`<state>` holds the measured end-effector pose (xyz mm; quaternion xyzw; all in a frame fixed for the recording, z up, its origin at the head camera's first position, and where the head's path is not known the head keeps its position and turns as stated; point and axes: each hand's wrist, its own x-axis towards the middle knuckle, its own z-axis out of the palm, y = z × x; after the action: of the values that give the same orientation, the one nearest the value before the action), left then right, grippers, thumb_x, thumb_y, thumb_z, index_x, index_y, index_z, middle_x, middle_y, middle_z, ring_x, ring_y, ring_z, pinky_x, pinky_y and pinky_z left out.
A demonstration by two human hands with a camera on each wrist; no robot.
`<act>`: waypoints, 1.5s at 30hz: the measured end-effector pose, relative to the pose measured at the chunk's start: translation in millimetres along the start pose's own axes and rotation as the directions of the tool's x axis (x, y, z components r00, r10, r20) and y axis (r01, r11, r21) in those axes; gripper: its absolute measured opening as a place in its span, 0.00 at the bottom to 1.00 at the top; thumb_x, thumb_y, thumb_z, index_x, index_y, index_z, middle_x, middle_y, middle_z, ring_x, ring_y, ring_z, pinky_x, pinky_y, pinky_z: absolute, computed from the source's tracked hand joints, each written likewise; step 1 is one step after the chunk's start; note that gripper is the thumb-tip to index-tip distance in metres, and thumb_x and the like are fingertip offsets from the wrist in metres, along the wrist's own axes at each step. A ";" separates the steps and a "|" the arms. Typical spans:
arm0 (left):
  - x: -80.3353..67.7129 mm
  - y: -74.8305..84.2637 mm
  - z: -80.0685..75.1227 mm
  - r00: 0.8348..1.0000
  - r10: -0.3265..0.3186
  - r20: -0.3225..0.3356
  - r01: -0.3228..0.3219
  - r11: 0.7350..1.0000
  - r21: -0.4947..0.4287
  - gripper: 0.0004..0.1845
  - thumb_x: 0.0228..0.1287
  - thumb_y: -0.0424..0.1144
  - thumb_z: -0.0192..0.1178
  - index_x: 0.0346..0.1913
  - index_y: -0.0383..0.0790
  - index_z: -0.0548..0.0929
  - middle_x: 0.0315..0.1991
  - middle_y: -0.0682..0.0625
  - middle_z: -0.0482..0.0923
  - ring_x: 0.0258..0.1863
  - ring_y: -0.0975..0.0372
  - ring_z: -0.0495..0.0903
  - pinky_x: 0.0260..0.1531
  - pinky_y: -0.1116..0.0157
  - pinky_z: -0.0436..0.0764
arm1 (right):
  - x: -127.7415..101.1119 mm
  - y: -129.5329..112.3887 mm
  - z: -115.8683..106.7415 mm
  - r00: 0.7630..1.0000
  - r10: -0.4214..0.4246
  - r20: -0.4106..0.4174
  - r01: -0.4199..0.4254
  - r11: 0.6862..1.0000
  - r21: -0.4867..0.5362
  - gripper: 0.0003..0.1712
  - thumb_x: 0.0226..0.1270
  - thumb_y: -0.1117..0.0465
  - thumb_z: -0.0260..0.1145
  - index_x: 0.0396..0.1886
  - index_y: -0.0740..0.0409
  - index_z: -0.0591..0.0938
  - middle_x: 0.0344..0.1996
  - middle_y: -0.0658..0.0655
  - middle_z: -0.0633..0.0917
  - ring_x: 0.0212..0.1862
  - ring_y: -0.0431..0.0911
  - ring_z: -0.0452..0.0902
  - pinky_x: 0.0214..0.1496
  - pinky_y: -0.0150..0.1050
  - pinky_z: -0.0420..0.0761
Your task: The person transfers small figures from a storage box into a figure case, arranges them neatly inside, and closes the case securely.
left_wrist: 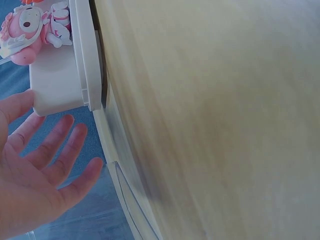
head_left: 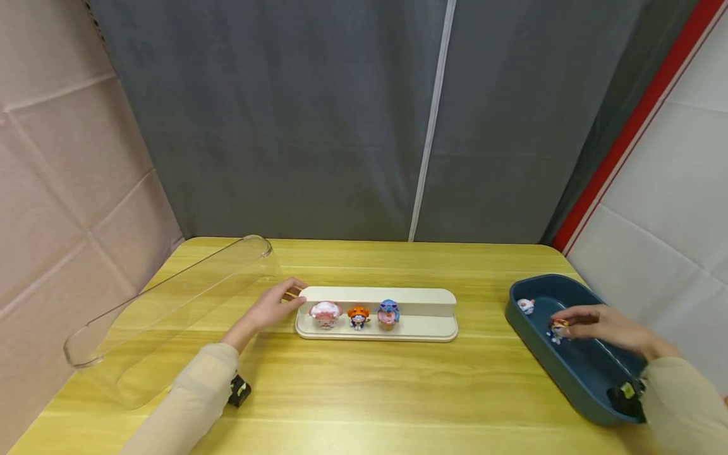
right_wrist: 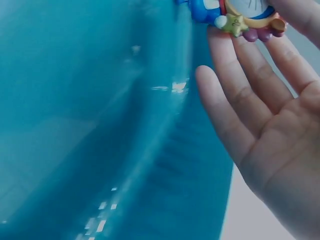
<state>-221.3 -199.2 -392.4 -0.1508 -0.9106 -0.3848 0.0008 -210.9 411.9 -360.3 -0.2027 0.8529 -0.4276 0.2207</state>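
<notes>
My right hand (head_left: 605,325) pinches a small cartoon figurine (head_left: 556,332) over the dark blue bin. In the right wrist view the figurine (right_wrist: 240,15) shows a blue body, a whiskered white face and a yellow star. My left hand (head_left: 272,309) is at the left end of a white stepped display base (head_left: 426,325); its thumb meets the base's corner in the left wrist view, other fingers spread loosely. On the base's lower step stand a pink-and-white figurine (head_left: 326,316), an orange-topped one (head_left: 358,317) and a blue one with sunglasses (head_left: 388,314).
The blue bin (head_left: 546,370) stands at the table's right, with another small white figurine (head_left: 526,306) inside it. A clear plastic cover (head_left: 170,309) lies at the left, beside my left forearm. A grey curtain (head_left: 284,126) hangs behind the wooden table (head_left: 370,392).
</notes>
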 end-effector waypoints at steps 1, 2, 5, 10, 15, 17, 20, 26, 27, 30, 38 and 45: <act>0.1 0.1 0.0 1.000 0.001 -0.001 -0.001 1.000 0.000 0.14 0.62 0.37 0.54 0.49 0.36 0.72 0.44 0.42 0.74 0.43 0.50 0.73 0.44 0.54 0.72 | 0.1 -2.8 0.1 1.000 0.007 -0.013 -0.008 1.000 -0.013 0.21 0.66 0.64 0.52 0.53 0.76 0.68 0.43 0.52 0.79 0.40 0.40 0.75 0.40 0.33 0.76; 0.1 0.1 -0.1 1.000 0.001 -0.001 -0.001 1.000 0.000 0.14 0.62 0.38 0.54 0.49 0.36 0.72 0.44 0.42 0.74 0.43 0.50 0.73 0.44 0.54 0.72 | 0.0 -5.6 -0.2 1.000 0.010 -0.022 -0.011 1.000 -0.027 0.21 0.66 0.64 0.52 0.53 0.75 0.68 0.43 0.53 0.79 0.41 0.40 0.75 0.40 0.33 0.76; 0.3 -0.3 -0.1 1.000 0.003 -0.004 -0.003 1.000 -0.001 0.14 0.62 0.38 0.54 0.49 0.36 0.72 0.44 0.42 0.74 0.43 0.50 0.73 0.44 0.54 0.72 | 0.0 -15.5 -0.7 0.999 0.028 -0.044 -0.031 0.998 -0.057 0.22 0.66 0.62 0.53 0.54 0.74 0.68 0.44 0.54 0.79 0.41 0.40 0.75 0.41 0.33 0.76; 0.2 -1.3 0.2 1.000 0.004 0.001 -0.004 1.000 -0.004 0.14 0.62 0.38 0.54 0.49 0.36 0.73 0.43 0.42 0.74 0.43 0.50 0.73 0.44 0.54 0.71 | 0.1 -33.2 0.6 0.996 0.035 -0.085 -0.044 0.993 -0.111 0.22 0.65 0.60 0.54 0.54 0.71 0.69 0.44 0.56 0.79 0.42 0.42 0.75 0.40 0.33 0.76; 0.0 -1.3 0.5 1.000 0.002 0.003 -0.002 1.000 -0.008 0.14 0.62 0.38 0.54 0.49 0.36 0.73 0.44 0.42 0.74 0.44 0.50 0.72 0.45 0.54 0.71 | 1.9 -47.8 2.9 0.991 0.033 -0.127 -0.053 0.986 -0.159 0.22 0.64 0.58 0.56 0.54 0.66 0.71 0.44 0.57 0.79 0.41 0.42 0.75 0.40 0.32 0.75; 0.0 -1.5 0.6 1.000 0.000 0.003 0.001 1.000 -0.008 0.14 0.62 0.39 0.54 0.49 0.36 0.73 0.44 0.42 0.74 0.44 0.50 0.72 0.45 0.54 0.71 | 3.1 -53.2 3.9 0.991 0.024 -0.133 -0.048 0.983 -0.177 0.22 0.64 0.57 0.56 0.54 0.66 0.71 0.43 0.56 0.79 0.41 0.41 0.75 0.39 0.32 0.75; 0.0 -1.6 0.7 1.000 -0.001 0.003 0.001 1.000 -0.008 0.14 0.62 0.39 0.54 0.49 0.37 0.73 0.44 0.42 0.74 0.44 0.50 0.72 0.45 0.54 0.71 | 5.5 -61.3 6.4 0.991 -0.022 -0.133 -0.004 0.981 -0.195 0.22 0.64 0.59 0.56 0.54 0.68 0.70 0.43 0.56 0.79 0.40 0.39 0.75 0.39 0.31 0.75; 0.5 -2.3 1.1 1.000 -0.005 0.002 0.005 1.000 -0.015 0.15 0.62 0.39 0.54 0.49 0.36 0.73 0.43 0.43 0.74 0.44 0.51 0.72 0.44 0.54 0.71 | 11.4 -79.7 13.9 0.987 -0.058 -0.149 0.024 0.975 -0.221 0.22 0.64 0.58 0.57 0.54 0.67 0.71 0.43 0.58 0.78 0.40 0.38 0.75 0.38 0.33 0.76; 0.6 -2.6 1.1 1.000 -0.007 0.002 0.007 1.000 -0.017 0.15 0.62 0.39 0.54 0.49 0.37 0.73 0.43 0.43 0.74 0.44 0.51 0.72 0.44 0.54 0.71 | 12.6 -82.5 15.1 0.987 -0.051 -0.153 0.015 0.973 -0.231 0.22 0.64 0.57 0.57 0.54 0.65 0.71 0.43 0.57 0.78 0.40 0.38 0.75 0.38 0.33 0.76; 0.9 -3.3 1.3 1.000 -0.012 0.003 0.012 1.000 -0.018 0.15 0.62 0.40 0.54 0.49 0.37 0.73 0.44 0.43 0.74 0.44 0.51 0.72 0.44 0.54 0.71 | 16.7 -89.8 19.0 0.986 -0.051 -0.159 0.012 0.970 -0.242 0.22 0.63 0.56 0.57 0.54 0.61 0.72 0.44 0.56 0.78 0.41 0.40 0.75 0.38 0.34 0.76; 1.0 -3.9 1.3 1.000 -0.006 0.006 0.006 1.000 -0.011 0.15 0.62 0.40 0.54 0.50 0.37 0.73 0.44 0.43 0.74 0.44 0.51 0.72 0.44 0.54 0.71 | 30.6 -102.6 32.5 0.976 -0.177 -0.123 0.152 0.970 -0.187 0.20 0.63 0.61 0.58 0.52 0.65 0.73 0.42 0.59 0.79 0.39 0.41 0.77 0.38 0.34 0.77; 1.1 -3.5 1.4 1.000 -0.007 0.002 0.007 1.000 -0.013 0.15 0.62 0.40 0.54 0.50 0.36 0.73 0.43 0.43 0.74 0.43 0.51 0.73 0.44 0.54 0.72 | 44.5 -107.3 47.8 0.970 -0.216 -0.109 0.198 0.968 -0.154 0.19 0.62 0.61 0.59 0.51 0.66 0.73 0.42 0.61 0.79 0.39 0.44 0.77 0.37 0.37 0.78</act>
<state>-223.2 -200.3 -395.7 -0.1478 -0.9087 -0.3904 -0.0024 -204.3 298.3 -307.2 -0.2789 0.8674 -0.3982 0.1061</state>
